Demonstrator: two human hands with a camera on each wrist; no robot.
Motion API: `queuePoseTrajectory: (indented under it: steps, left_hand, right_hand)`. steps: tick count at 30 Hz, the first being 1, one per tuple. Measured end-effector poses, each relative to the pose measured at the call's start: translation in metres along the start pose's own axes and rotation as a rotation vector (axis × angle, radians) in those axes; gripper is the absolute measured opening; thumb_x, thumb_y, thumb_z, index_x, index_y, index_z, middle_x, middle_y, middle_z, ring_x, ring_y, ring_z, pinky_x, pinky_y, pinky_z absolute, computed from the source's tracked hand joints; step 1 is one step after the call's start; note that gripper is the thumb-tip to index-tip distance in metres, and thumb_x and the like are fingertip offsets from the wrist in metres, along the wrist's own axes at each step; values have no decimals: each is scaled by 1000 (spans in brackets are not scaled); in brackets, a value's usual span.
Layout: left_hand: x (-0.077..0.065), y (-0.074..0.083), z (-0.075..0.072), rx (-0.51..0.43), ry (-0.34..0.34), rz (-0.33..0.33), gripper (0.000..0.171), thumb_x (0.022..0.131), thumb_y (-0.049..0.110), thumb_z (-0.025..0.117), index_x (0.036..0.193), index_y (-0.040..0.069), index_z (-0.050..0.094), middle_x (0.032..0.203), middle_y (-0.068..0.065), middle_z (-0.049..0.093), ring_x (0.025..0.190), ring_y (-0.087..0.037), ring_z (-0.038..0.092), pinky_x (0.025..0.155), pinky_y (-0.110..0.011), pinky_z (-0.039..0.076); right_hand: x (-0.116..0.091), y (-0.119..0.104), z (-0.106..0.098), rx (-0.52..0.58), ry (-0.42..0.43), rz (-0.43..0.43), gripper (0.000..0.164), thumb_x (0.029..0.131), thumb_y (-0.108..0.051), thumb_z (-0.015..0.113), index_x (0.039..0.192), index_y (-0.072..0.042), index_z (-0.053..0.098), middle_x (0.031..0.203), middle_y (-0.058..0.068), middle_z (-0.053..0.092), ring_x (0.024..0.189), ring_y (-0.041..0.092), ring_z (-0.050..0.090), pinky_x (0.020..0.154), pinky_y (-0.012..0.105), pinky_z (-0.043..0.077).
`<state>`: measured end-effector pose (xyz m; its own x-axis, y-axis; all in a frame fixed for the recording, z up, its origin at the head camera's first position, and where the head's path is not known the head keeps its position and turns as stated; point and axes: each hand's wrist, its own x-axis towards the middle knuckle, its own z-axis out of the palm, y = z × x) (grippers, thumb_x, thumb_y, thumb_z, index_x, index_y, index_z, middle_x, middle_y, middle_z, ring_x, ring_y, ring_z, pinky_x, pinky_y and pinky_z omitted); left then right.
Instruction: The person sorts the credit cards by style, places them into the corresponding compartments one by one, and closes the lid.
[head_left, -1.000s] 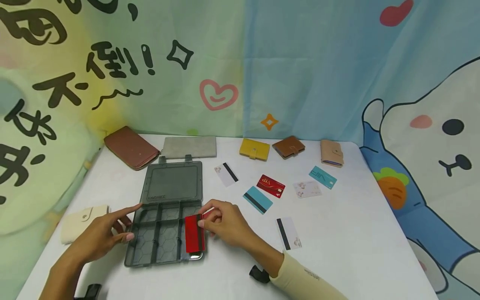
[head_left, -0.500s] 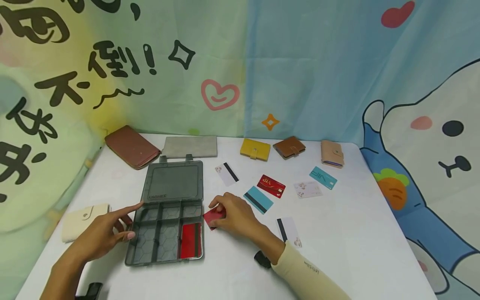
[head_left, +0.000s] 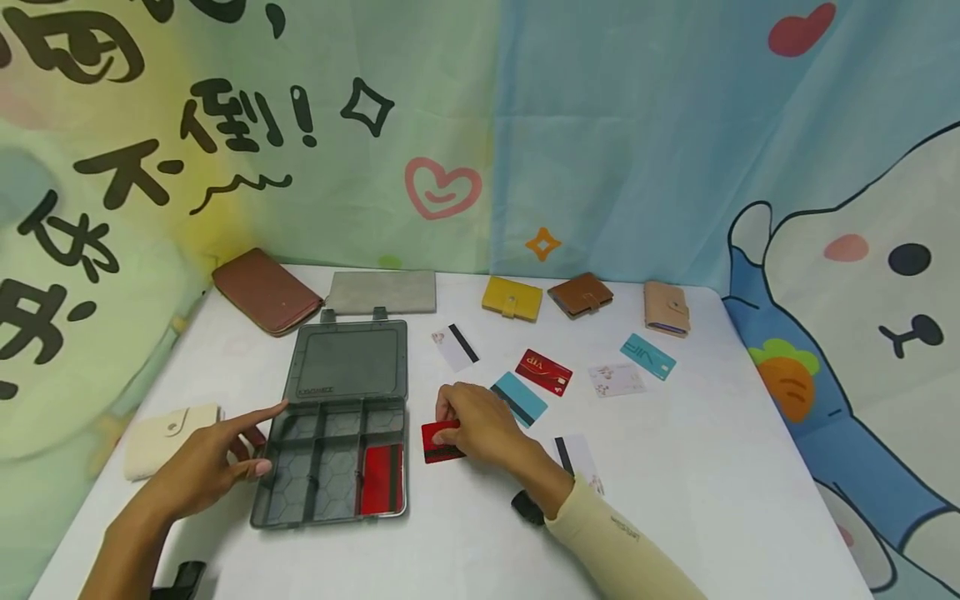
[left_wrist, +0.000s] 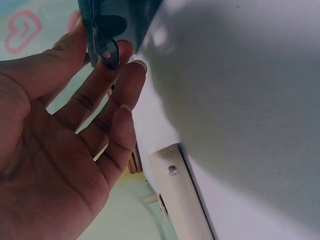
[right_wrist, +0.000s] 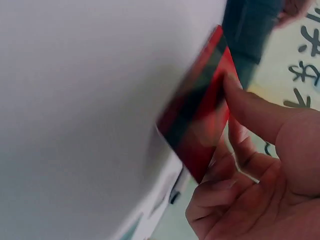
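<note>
A red card with a dark magnetic stripe (head_left: 440, 442) is pinched between the thumb and fingers of my right hand (head_left: 483, 427), just right of the grey plastic compartment box (head_left: 335, 467). The right wrist view shows that card (right_wrist: 197, 107) tilted above the white surface. Another red striped card (head_left: 382, 479) lies in the box's lower right compartment. My left hand (head_left: 206, 467) rests against the box's left edge, index finger stretched toward the hinge and thumb at the side. In the left wrist view, its loosely bent fingers (left_wrist: 102, 125) are beside the box's corner.
To the right lie several cards, including a red VIP card (head_left: 543, 372), a blue striped card (head_left: 519, 399) and a white striped card (head_left: 577, 462). Wallets line the back, among them a yellow one (head_left: 512, 298). A cream wallet (head_left: 168, 437) lies behind the left hand.
One red card has gone down into the lower right compartment. My right hand has moved right, away from the box, still pinching another red card. The left hand has stayed put.
</note>
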<state>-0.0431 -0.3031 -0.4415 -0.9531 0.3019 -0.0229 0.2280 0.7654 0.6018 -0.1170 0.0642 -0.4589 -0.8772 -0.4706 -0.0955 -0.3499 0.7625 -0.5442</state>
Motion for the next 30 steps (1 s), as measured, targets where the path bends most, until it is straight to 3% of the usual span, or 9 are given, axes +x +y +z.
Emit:
queuePoseTrajectory:
  steps: [2,5,9,17,23,30]
  left_hand:
    - [1,0,0,3,-2,-3,75,81,13,80,149,14,48,96,-3,65,73,0,56,57,-24,44]
    - [1,1,1,6,-5,-10,75,81,12,80,149,15,48,95,-4,65,74,0,56,57,-24,44]
    - [0,1,0,5,-1,-6,75,80,11,80,148,15,48,95,-4,64,73,0,56,57,-24,44]
    - [1,1,-1,9,-3,-10,76,80,13,81,148,15,49,96,-3,65,74,-1,57,57,-24,44]
    - [1,0,-1,5,-5,-11,75,80,12,81,148,14,49,96,-4,65,74,-1,56,57,-24,44]
    - [1,1,-1,9,-13,-22,75,81,13,81,149,15,48,96,-3,65,74,-1,56,57,-24,44]
  right_hand:
    - [0,2,-5,46,23,4,20,83,-26,82,87,-22,62,76,-9,58,73,7,53,65,28,42]
    - [0,4,-12,128,38,-15,13,91,-22,74,100,-23,65,75,-11,60,65,9,54,61,28,44]
    - [-2,1,-16,275,34,-41,27,95,-17,67,120,-26,65,77,-7,61,55,11,53,54,26,45]
    - [-9,-20,1,576,-32,-72,24,93,-16,71,116,-20,67,75,-4,68,51,23,59,50,27,46]
    - [-12,-33,14,536,-95,-82,24,90,-20,76,113,-22,68,75,-10,70,50,17,57,53,26,47]
    - [-3,-24,13,389,-51,-69,24,88,-27,78,110,-21,70,73,-12,64,54,10,52,50,25,43]
